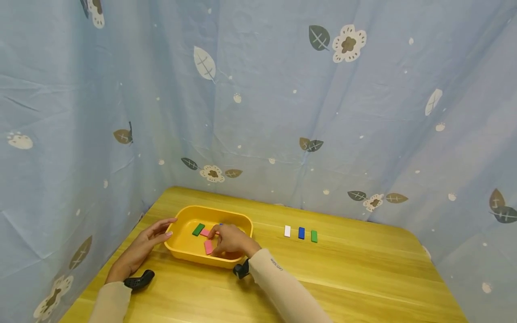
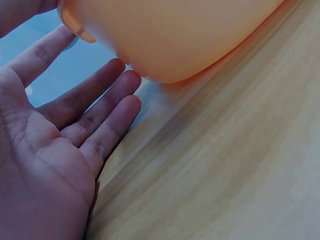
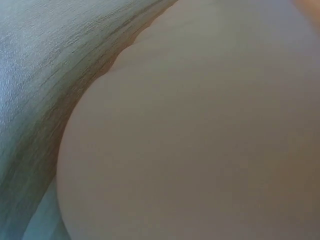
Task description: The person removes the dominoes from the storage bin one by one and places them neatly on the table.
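Head view: left hand (image 1: 139, 246), fingers extended, touching yellow rectangular plastic tub (image 1: 194, 257); inside, dark-green rectangular tile (image 1: 198, 229), two pink rectangular tiles (image 1: 208, 246), right hand (image 1: 233, 238), fingers bent, can't tell if grasping; outside, white rectangular tile (image 1: 287, 231), blue rectangular tile (image 1: 301, 233), light-green rectangular tile (image 1: 314, 236).

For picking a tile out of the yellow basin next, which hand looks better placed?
Probably the right hand: it reaches inside the yellow basin, close beside the nearer pink tile. The left hand is at the basin's left end, farther from that tile.
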`<move>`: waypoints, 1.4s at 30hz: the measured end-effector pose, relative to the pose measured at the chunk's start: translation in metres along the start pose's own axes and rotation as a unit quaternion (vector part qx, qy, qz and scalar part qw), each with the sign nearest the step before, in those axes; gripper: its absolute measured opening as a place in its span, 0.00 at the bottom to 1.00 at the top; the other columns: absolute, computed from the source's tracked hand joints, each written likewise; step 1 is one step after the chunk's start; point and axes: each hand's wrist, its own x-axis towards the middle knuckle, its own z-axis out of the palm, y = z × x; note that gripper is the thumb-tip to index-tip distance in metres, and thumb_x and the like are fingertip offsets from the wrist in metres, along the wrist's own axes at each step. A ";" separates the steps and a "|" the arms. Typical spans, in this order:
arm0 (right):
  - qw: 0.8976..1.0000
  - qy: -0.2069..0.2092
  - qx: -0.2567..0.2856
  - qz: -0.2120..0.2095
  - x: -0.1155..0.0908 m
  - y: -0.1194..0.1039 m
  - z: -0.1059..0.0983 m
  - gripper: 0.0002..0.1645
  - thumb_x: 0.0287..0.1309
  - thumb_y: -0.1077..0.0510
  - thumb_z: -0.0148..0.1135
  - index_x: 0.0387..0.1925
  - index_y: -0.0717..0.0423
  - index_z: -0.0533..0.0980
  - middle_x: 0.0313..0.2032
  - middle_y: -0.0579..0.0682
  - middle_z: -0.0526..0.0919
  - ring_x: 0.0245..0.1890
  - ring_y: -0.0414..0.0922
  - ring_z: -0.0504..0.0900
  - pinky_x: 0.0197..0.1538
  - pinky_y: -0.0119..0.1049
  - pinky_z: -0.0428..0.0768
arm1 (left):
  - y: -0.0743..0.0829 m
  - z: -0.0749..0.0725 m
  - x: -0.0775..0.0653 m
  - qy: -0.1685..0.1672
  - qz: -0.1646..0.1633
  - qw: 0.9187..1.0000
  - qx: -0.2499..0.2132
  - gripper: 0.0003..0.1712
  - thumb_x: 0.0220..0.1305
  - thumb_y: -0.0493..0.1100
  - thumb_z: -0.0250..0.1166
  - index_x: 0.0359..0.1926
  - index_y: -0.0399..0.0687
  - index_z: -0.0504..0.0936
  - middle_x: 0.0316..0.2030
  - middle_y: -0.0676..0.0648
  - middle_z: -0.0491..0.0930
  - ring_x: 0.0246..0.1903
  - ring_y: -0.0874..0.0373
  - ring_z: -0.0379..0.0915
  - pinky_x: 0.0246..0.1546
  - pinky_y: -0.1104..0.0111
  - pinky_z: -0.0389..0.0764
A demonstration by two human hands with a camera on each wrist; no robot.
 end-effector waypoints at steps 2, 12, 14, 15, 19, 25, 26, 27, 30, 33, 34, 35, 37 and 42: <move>1.000 0.005 -0.002 0.002 0.000 0.000 0.000 0.25 0.51 0.57 0.82 0.51 0.53 0.82 0.24 0.41 0.79 0.23 0.37 0.76 0.33 0.28 0.76 | 0.000 0.000 0.001 -0.002 0.004 1.000 0.001 0.31 0.79 0.47 0.58 0.77 0.46 0.64 0.74 0.42 0.59 0.63 0.70 0.64 0.56 0.81 0.70; 0.999 0.016 -0.035 0.011 0.002 -0.001 0.003 0.23 0.52 0.54 0.82 0.50 0.50 0.84 0.25 0.38 0.79 0.25 0.36 0.76 0.32 0.27 0.75 | -0.001 0.001 0.001 -0.002 0.007 1.000 -0.003 0.31 0.79 0.46 0.58 0.77 0.45 0.64 0.75 0.39 0.58 0.63 0.70 0.63 0.56 0.81 0.70; 0.999 0.017 -0.039 0.006 0.002 -0.001 0.004 0.23 0.52 0.54 0.81 0.50 0.51 0.84 0.24 0.38 0.79 0.24 0.35 0.76 0.31 0.27 0.76 | -0.001 0.001 0.001 -0.002 0.007 1.000 -0.003 0.31 0.79 0.46 0.58 0.77 0.46 0.63 0.75 0.39 0.58 0.63 0.70 0.63 0.56 0.81 0.69; 0.999 0.017 -0.040 0.003 0.002 -0.001 0.004 0.23 0.53 0.53 0.81 0.51 0.51 0.84 0.23 0.38 0.79 0.24 0.35 0.76 0.31 0.27 0.76 | -0.001 0.002 0.001 -0.001 0.006 1.000 -0.003 0.31 0.79 0.46 0.58 0.77 0.46 0.63 0.75 0.39 0.58 0.63 0.70 0.63 0.56 0.81 0.69; 0.998 0.032 -0.051 -0.013 0.003 0.000 0.003 0.22 0.54 0.52 0.80 0.50 0.52 0.85 0.23 0.37 0.80 0.25 0.34 0.77 0.33 0.26 0.77 | -0.001 0.002 0.001 -0.003 0.005 1.000 -0.006 0.31 0.79 0.47 0.58 0.77 0.46 0.63 0.75 0.40 0.58 0.63 0.71 0.62 0.56 0.81 0.70; 0.998 0.052 -0.006 -0.019 0.002 -0.001 -0.001 0.24 0.56 0.55 0.79 0.54 0.54 0.83 0.31 0.34 0.87 0.35 0.29 0.82 0.46 0.25 0.79 | -0.001 0.001 0.000 -0.007 0.006 1.000 -0.007 0.31 0.79 0.47 0.58 0.77 0.46 0.63 0.75 0.40 0.57 0.63 0.72 0.62 0.56 0.81 0.69; 0.998 0.053 0.004 -0.018 0.001 -0.001 -0.002 0.25 0.56 0.56 0.79 0.55 0.54 0.83 0.32 0.34 0.88 0.36 0.29 0.83 0.47 0.25 0.79 | -0.001 0.000 -0.001 -0.007 0.007 1.000 -0.006 0.31 0.79 0.47 0.58 0.77 0.46 0.63 0.76 0.40 0.57 0.63 0.72 0.62 0.56 0.81 0.69; 0.998 0.055 0.015 -0.020 0.000 -0.002 -0.003 0.26 0.55 0.56 0.79 0.55 0.54 0.83 0.31 0.34 0.88 0.36 0.29 0.83 0.47 0.26 0.79 | -0.001 0.000 -0.001 -0.007 0.009 1.000 -0.005 0.31 0.79 0.47 0.57 0.77 0.47 0.63 0.76 0.40 0.57 0.63 0.72 0.62 0.56 0.81 0.70; 0.997 0.067 0.018 -0.028 -0.003 -0.003 -0.009 0.26 0.54 0.56 0.80 0.54 0.53 0.83 0.30 0.34 0.87 0.35 0.28 0.82 0.46 0.26 0.77 | -0.001 0.000 0.000 -0.007 0.012 1.000 0.000 0.31 0.79 0.47 0.57 0.77 0.47 0.63 0.75 0.41 0.57 0.63 0.71 0.62 0.56 0.81 0.70; 0.997 0.071 0.006 -0.038 -0.007 -0.003 -0.014 0.25 0.55 0.55 0.79 0.55 0.52 0.83 0.30 0.32 0.87 0.35 0.27 0.81 0.46 0.26 0.77 | -0.001 0.000 -0.001 -0.003 0.010 1.000 0.002 0.31 0.79 0.47 0.58 0.77 0.48 0.64 0.74 0.44 0.60 0.63 0.70 0.63 0.56 0.81 0.70; 0.997 0.072 0.001 -0.039 -0.009 -0.002 -0.016 0.25 0.56 0.55 0.79 0.55 0.52 0.83 0.30 0.31 0.87 0.35 0.27 0.81 0.46 0.26 0.77 | -0.001 0.000 -0.001 -0.002 0.010 1.000 0.002 0.31 0.79 0.47 0.58 0.77 0.47 0.64 0.74 0.45 0.60 0.63 0.70 0.63 0.56 0.81 0.70; 0.997 0.073 -0.004 -0.039 -0.011 -0.001 -0.018 0.25 0.56 0.54 0.79 0.56 0.52 0.82 0.30 0.31 0.87 0.36 0.27 0.81 0.48 0.27 0.77 | -0.001 0.000 -0.001 -0.002 0.010 1.000 0.003 0.31 0.79 0.47 0.58 0.77 0.47 0.64 0.74 0.45 0.61 0.63 0.70 0.63 0.56 0.81 0.70; 0.996 0.076 -0.011 -0.040 -0.015 0.001 -0.021 0.26 0.58 0.52 0.78 0.57 0.52 0.82 0.30 0.30 0.87 0.37 0.27 0.82 0.57 0.33 0.77 | -0.001 0.000 -0.002 0.000 0.010 1.000 0.003 0.31 0.79 0.47 0.58 0.77 0.47 0.64 0.73 0.46 0.61 0.64 0.69 0.63 0.56 0.81 0.69; 0.995 0.091 -0.007 -0.034 -0.025 0.009 -0.030 0.27 0.58 0.51 0.78 0.58 0.51 0.82 0.31 0.31 0.87 0.39 0.28 0.84 0.68 0.46 0.71 | 0.000 0.002 -0.003 0.000 0.009 1.000 0.002 0.31 0.79 0.47 0.58 0.77 0.48 0.64 0.74 0.44 0.61 0.64 0.68 0.63 0.56 0.81 0.69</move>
